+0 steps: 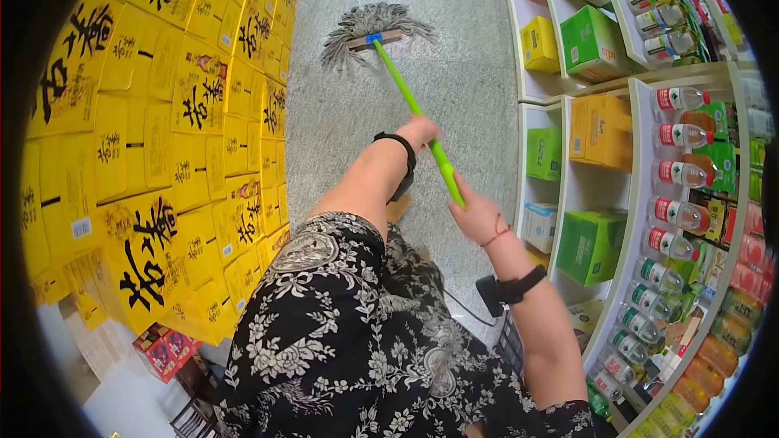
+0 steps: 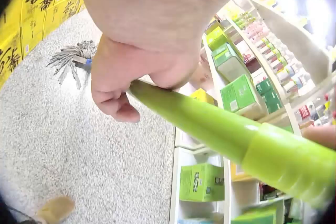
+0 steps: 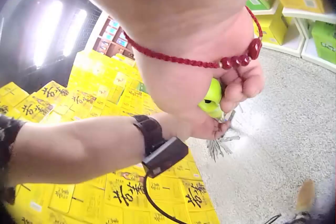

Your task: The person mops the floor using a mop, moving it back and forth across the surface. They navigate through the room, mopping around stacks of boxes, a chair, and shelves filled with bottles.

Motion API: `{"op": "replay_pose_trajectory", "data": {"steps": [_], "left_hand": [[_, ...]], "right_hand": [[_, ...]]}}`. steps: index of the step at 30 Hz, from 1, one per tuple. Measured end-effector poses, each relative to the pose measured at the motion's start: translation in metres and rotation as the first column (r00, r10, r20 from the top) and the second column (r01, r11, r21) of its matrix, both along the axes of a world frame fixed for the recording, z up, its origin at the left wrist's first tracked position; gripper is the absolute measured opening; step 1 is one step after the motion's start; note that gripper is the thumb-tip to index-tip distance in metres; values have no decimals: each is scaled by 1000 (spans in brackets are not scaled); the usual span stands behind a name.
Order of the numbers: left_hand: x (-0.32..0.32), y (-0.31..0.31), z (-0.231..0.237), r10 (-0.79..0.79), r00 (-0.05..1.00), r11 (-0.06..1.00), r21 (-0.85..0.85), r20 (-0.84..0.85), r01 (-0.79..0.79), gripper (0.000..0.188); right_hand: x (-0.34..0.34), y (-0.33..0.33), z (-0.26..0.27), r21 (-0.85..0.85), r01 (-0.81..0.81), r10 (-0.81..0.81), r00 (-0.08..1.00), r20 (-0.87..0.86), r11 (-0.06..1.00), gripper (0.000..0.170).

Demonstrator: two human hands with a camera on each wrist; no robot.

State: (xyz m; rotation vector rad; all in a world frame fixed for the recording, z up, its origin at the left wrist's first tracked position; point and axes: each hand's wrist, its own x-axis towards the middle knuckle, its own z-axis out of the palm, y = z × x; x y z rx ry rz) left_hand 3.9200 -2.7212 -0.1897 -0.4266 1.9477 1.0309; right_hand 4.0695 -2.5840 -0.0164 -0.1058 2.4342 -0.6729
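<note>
A bright green mop handle (image 1: 407, 96) runs from the person's hands up to a grey string mop head (image 1: 380, 23) lying spread on the floor, joined by a blue clip. The left hand (image 1: 419, 131) grips the handle partway down; in the left wrist view its fingers curl round the green pole (image 2: 210, 124). Nearer the body, the right hand (image 1: 477, 212) holds the upper end of the handle, its thumb lying along it. In the right wrist view the right hand (image 3: 210, 71) curls round the green end (image 3: 212, 98), part of which the palm hides.
Stacked yellow cartons (image 1: 146, 154) line the left side of the speckled grey floor (image 1: 324, 130). White shelves (image 1: 641, 195) with boxes and bottles stand along the right. A shoe (image 2: 55, 209) shows on the floor in the left wrist view.
</note>
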Motion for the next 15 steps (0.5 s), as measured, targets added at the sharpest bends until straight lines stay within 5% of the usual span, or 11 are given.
{"op": "replay_pose_trajectory", "data": {"steps": [6,15], "left_hand": [[-59,2,3,231,972,966,133,-51,-222,31],[-29,30,13,-117,993,992,39,-7,118,46]], "right_hand": [[-61,3,-1,26,18,-15,995,-102,999,57],[-19,23,11,35,61,-55,989,-138,998,54]]}}
